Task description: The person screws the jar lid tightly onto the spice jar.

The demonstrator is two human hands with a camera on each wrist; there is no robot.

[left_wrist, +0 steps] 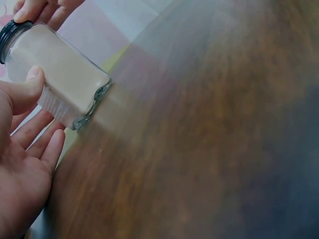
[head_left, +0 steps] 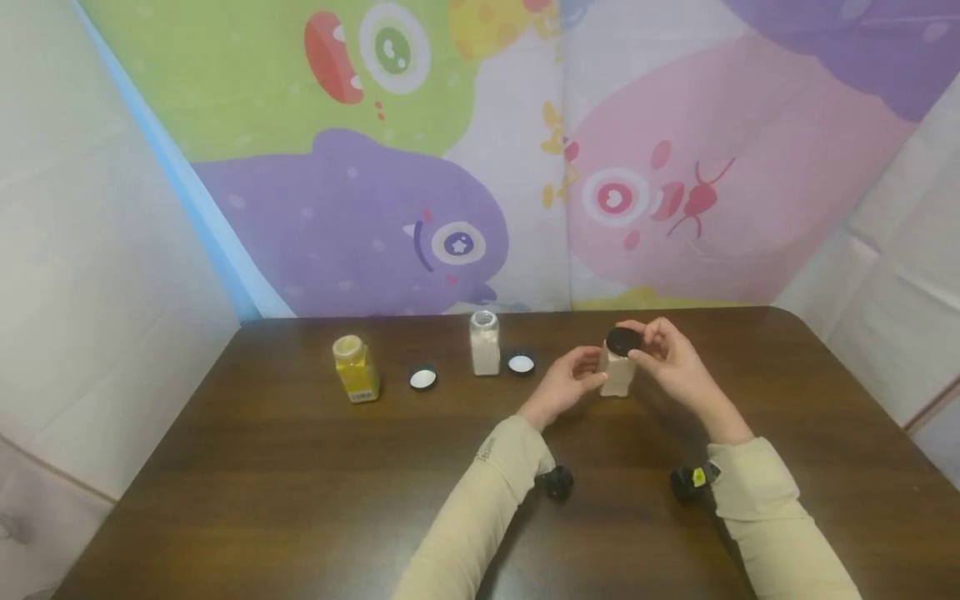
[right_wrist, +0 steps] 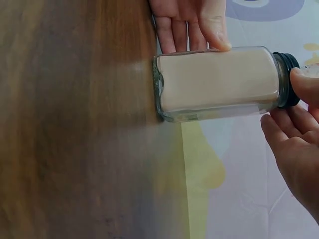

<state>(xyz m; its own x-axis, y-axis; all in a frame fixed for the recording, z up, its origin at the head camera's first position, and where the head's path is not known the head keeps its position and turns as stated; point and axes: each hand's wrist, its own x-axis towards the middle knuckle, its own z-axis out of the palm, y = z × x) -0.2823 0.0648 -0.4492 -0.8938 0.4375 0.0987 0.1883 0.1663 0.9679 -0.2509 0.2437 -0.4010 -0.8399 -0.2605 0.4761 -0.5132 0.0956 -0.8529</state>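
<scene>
A square glass jar [head_left: 617, 379] of pale beige powder stands upright, its base right at the tabletop. My left hand [head_left: 562, 385] holds the jar's body, thumb on one side and fingers on the other. The black lid [head_left: 623, 341] sits on the jar's mouth, and my right hand [head_left: 681, 371] grips its rim between thumb and fingers. In the right wrist view the left thumb [right_wrist: 215, 30] presses the glass while the right thumb [right_wrist: 305, 85] lies on the lid. Part of the right hand is cut off in the left wrist view.
Left of the hands stands an uncapped jar of white contents [head_left: 486, 346], with a black lid [head_left: 521, 363] lying white side up beside it. Farther left are an uncapped jar of yellow powder [head_left: 357, 372] and another upturned lid [head_left: 423, 378]. A cartoon-print cloth [head_left: 525, 208] hangs behind the brown table [head_left: 360, 492].
</scene>
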